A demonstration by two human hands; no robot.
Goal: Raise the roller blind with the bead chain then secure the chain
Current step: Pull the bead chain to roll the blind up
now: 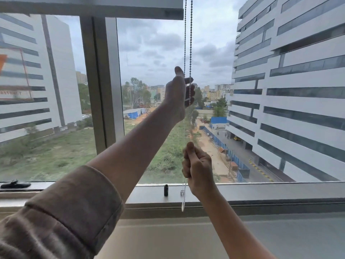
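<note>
Blind (89, 4) sits nearly raised at twelve o'clock; your hands, left hand (178, 92) and right hand (197, 165), clamp the bead chain (190, 43), securing remains.

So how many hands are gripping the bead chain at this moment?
2. The left hand grips the bead chain higher up, in front of the glass; the right hand grips it lower, just above the window sill.

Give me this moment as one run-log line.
blind: nearly up | left hand: gripping chain high | right hand: gripping chain low | chain: not secured
</note>
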